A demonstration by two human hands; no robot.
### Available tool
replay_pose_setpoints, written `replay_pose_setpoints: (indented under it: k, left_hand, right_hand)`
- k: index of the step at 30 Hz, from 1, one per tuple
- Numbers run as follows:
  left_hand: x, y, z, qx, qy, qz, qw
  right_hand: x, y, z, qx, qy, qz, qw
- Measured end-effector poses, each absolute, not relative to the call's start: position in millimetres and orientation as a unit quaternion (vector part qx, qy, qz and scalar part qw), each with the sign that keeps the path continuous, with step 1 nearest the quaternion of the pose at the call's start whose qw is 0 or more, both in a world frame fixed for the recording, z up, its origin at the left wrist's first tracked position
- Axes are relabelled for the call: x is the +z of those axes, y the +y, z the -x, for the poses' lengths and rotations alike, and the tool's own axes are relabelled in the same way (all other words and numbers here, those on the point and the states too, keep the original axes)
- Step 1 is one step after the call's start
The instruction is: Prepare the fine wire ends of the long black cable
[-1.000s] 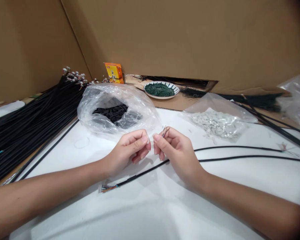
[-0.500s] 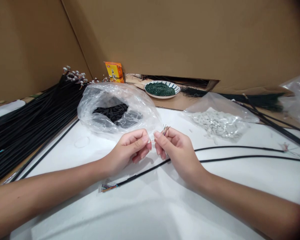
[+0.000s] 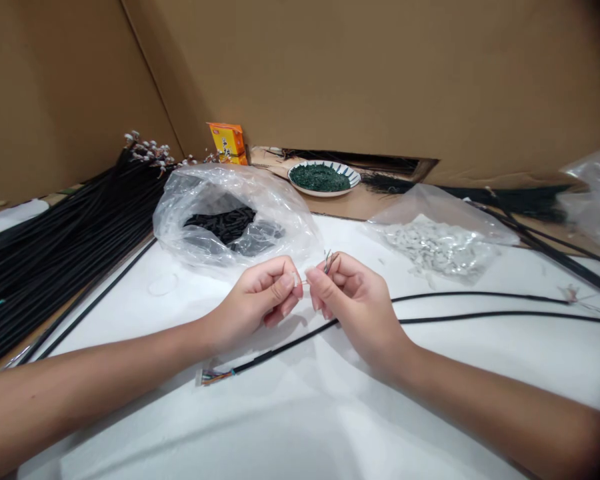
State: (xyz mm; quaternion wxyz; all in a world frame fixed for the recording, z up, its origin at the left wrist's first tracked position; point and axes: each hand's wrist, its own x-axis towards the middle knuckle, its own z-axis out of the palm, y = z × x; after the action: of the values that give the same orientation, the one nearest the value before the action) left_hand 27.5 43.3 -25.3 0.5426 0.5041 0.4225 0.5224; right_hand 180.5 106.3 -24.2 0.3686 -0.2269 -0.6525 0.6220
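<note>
My left hand (image 3: 265,291) is closed in a pinch on a small white connector (image 3: 296,279), mostly hidden by the thumb and fingertips. Facing it, my right hand (image 3: 353,293) pinches thin coloured wires (image 3: 329,261), whose loose ends stick up above the fingers. A reddish wire spans the small gap between both sets of fingertips. Below the hands lies a black cable (image 3: 285,348) with a clear-white connector (image 3: 199,377) on its coloured wires. Another black cable (image 3: 480,293) runs right from behind my right hand.
A plastic bag of black tube pieces (image 3: 220,225) and a bag of white connectors (image 3: 440,247) lie beyond my hands. Many black cables (image 3: 65,253) are heaped at left. Behind stand a plate of green bits (image 3: 355,179) and an orange box (image 3: 229,141). Cardboard walls (image 3: 380,73) enclose the back.
Both hands keep their pinch with only slight finger shifts. The right thumb and wires have moved a little to the left. Nothing has been let go.
</note>
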Motion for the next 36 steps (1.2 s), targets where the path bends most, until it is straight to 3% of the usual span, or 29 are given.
replay_pose_setpoints:
  k: [21, 36]
  left_hand:
    - [-28.5, 41.3, -28.2, 0.514, 0.411, -0.523, 0.542]
    - [-28.5, 39.9, -29.8, 0.528, 0.432, -0.515, 0.519]
  right_hand:
    - [-19.8, 114.8, -181.3, 0.713, -0.609, 0.137, 0.318]
    - [-23.8, 111.0, -172.2, 0.648, -0.642, 0.204, 0.355]
